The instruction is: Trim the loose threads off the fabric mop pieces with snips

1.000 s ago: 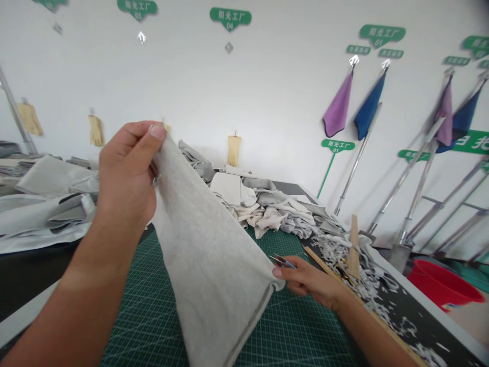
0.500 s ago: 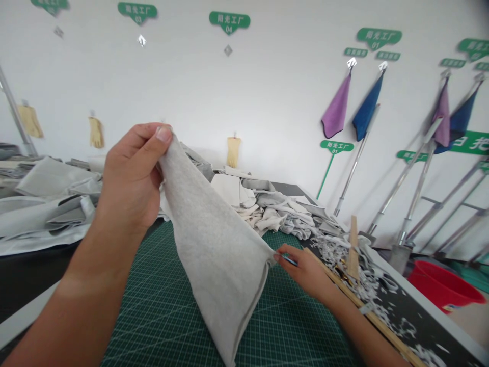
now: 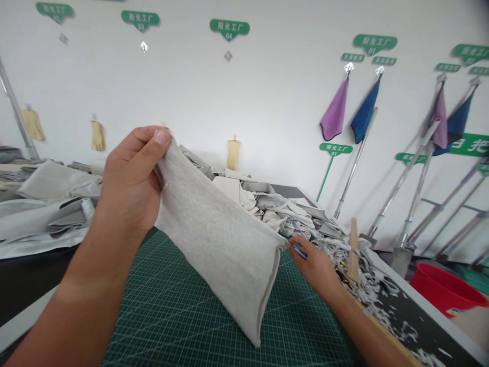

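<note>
A folded piece of light grey fabric (image 3: 217, 224) hangs slanting between my two hands over the green cutting mat (image 3: 160, 295). My left hand (image 3: 133, 176) pinches its upper left corner between thumb and fingers. At the other upper corner, my right hand (image 3: 311, 262) is closed, fingertips at the cloth. A slim blue tool (image 3: 299, 251) pokes out between those fingers; its kind cannot be made out. The fabric's right side shows two layers along the edge, and its lowest corner hangs close above the mat.
Heaped grey fabric pieces (image 3: 267, 199) lie behind the mat, with more stacked fabric (image 3: 57, 214) at left. On the right are scraps (image 3: 382, 300), a wooden strip (image 3: 353, 250) and scissors (image 3: 344, 278). A red bucket (image 3: 445, 290) stands beyond the table edge.
My right hand has moved slightly right and up, drawing the fabric wider and flatter. Its lower corner has swung right and up. My left hand stays nearly in place.
</note>
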`<state>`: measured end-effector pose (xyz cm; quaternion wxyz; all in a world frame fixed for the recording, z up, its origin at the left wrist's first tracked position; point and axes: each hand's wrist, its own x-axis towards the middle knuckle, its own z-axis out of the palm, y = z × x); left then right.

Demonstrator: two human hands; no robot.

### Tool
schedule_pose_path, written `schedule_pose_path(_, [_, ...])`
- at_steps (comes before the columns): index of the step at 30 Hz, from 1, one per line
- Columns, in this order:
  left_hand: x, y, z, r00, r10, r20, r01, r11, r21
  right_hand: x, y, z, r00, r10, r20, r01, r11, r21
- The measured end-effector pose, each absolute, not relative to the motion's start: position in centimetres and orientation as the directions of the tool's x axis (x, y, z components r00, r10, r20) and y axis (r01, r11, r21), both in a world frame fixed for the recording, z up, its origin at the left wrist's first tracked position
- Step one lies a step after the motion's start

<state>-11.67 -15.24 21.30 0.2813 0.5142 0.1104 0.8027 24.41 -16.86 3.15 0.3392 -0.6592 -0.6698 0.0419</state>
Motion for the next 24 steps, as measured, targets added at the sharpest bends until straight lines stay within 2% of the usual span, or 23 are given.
schedule_pose_path(7, [-11.4, -16.2, 21.6, -0.279, 0.6, 0.75, -0.373, -0.787, 0.491, 24.7, -16.4, 3.8, 0.069, 0.907, 0.415, 0.727, 0.239, -0.644])
schedule_pose_path(10, [-11.4, -16.5, 21.7, -0.275, 0.608, 0.745, -0.366, -0.783, 0.504, 24.3, -16.6, 4.1, 0.061, 0.931, 0.361, 0.555, 0.269, -0.787])
schedule_pose_path(13, [-11.6, -16.6, 21.8, -0.281, 0.603, 0.747, -0.349, -0.789, 0.505, 23.8, -17.1, 4.5, 0.043, 0.982, 0.183, 0.229, 0.168, -0.959])
schedule_pose_path(17, [-11.9, -16.5, 21.7, -0.295, 0.623, 0.725, -0.343, -0.777, 0.528, 23.7, -18.0, 5.0, -0.153, 0.988, 0.012, -0.1, -0.004, -0.995])
schedule_pose_path(21, [-12.0, -16.5, 21.6, -0.309, 0.633, 0.71, -0.334, -0.771, 0.542, 23.6, -18.5, 5.0, -0.312, 0.945, -0.102, -0.234, -0.18, -0.955])
schedule_pose_path(24, [-11.9, -16.5, 21.5, -0.305, 0.634, 0.711, -0.316, -0.771, 0.552, 23.0, -18.7, 4.7, -0.334, 0.932, -0.14, -0.226, -0.224, -0.948])
